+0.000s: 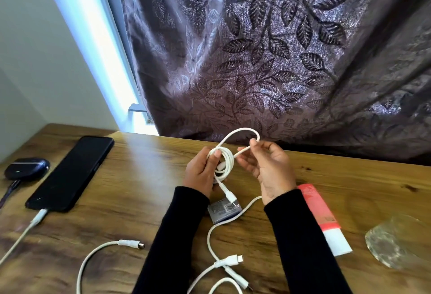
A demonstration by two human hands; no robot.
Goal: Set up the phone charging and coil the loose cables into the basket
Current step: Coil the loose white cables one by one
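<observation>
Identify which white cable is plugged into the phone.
The far-left cable: its plug sits in the phone. The coiled cable is held in both hands; the others lie loose.

Phone [70,173]: on the desk [144,184], far left, with a plugged cable [23,235] running off its near end.
Earbud case [26,168]: left of the phone.
Coiled cable [224,163]: above mid-desk, between left hand [201,175] and right hand [268,168].
Small box [222,211]: beneath the coil.
Tube [323,218]: right of the hands.
Loose cables [224,268]: near edge.
Curtain [279,60]: behind the desk.
</observation>
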